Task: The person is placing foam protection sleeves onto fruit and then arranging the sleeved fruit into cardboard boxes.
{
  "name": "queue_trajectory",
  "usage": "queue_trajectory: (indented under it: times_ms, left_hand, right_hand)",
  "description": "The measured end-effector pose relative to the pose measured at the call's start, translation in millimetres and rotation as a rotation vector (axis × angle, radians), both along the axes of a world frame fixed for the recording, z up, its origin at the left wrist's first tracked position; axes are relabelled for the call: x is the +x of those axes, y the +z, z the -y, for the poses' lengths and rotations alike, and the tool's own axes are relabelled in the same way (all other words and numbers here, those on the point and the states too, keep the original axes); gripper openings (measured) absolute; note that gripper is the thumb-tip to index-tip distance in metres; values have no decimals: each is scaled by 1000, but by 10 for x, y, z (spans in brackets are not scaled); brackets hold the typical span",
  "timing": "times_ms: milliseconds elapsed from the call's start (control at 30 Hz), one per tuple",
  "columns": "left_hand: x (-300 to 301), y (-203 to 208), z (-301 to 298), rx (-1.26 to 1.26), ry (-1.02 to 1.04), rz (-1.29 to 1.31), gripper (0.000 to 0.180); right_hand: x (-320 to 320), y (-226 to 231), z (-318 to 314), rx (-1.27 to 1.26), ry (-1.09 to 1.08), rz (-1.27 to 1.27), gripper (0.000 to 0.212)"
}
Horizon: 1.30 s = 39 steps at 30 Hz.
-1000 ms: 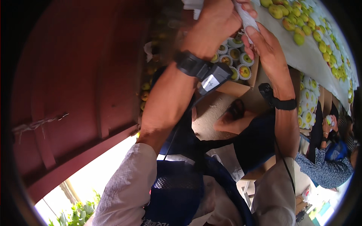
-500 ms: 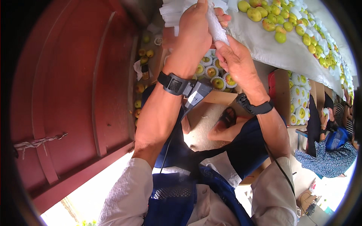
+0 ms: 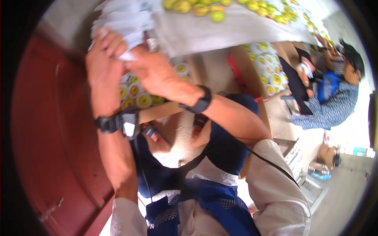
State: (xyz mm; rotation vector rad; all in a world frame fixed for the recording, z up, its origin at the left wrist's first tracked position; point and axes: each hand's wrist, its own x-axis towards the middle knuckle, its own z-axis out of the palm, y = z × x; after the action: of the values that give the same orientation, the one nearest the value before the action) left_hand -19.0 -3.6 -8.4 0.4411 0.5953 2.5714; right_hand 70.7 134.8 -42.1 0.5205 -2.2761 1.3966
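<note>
Head view: left hand [image 3: 105, 53] is curling around a white foam sleeve [image 3: 128, 56]; right hand [image 3: 151, 70] is meeting it, blur hiding its grip, can't tell. Sleeve is showing less than half a second ago, so handling is tightening, just beside the sleeve pile [image 3: 132, 17], above boxed apples [image 3: 143, 100].

Netted fruit [image 3: 143, 100] in cardboard boxes [image 3: 159, 111] and loose fruit [image 3: 217, 15] suggest a fruit-packing workplace.

Sheet [image 3: 197, 37], upper centre: matt, cloth-like. Fruit [image 3: 217, 15] on it: smooth, glossy. Sleeves [image 3: 132, 23], upper left: matt, foam-like from where I stand. Box [image 3: 159, 111], below: matt cardboard. Panel [image 3: 43, 137], left: smooth, satin. Vest [image 3: 212, 196], bottom: mesh cloth.
</note>
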Motion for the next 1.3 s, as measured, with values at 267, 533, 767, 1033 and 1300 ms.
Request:
queue_trajectory:
  times_ms: [267,533,767,1033,1300]
  left_hand:
    - [-19,189,109,-335,334,-122,20]
    - [505,266,-52,-1288,736,-920,38]
    - [468,227,-4,-1261,705,-941,20]
    - [276,93,61,-1296,657,-870,14]
    - [282,181,159,-1354,764,-993,25]
  right_hand:
    - [-68,231,63,91,-6,60,23]
    - [-41,351,-51,252,3,126,16]
    - [-213,172,170,130,-53,44,12]
    - [-299,35,414,-40,-246,-4,20]
    - [-167,103,206,19,-91,-99,22]
